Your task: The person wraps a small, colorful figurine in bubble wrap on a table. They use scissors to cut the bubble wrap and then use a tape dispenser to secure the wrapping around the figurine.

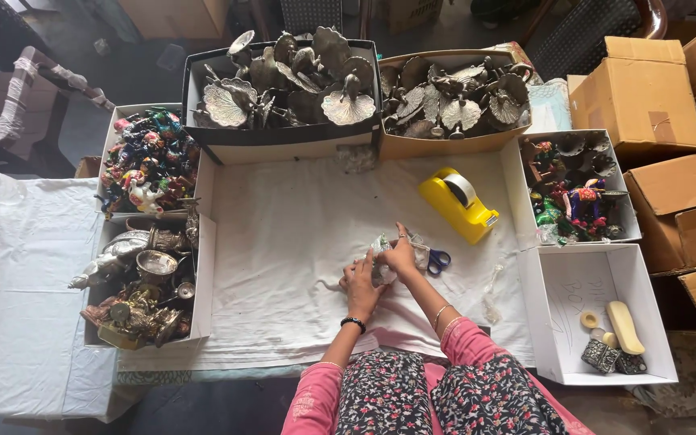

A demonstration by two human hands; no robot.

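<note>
Silver figurine (380,259) half-wrapped in clear plastic, mid white cloth (283,242) | left hand (360,286) and right hand (400,256) fingers closed on it | scissors (437,259), yellow tape dispenser (458,204) right | taping left.

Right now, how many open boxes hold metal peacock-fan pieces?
2: black box top centre, tan box beside it on the right. More pieces may be hidden underneath.

Soft daylight is falling on a white sheet (300,234) covering the floor, while brown cardboard boxes (642,97) are piling up at right and chairs (582,32) are standing behind.
</note>
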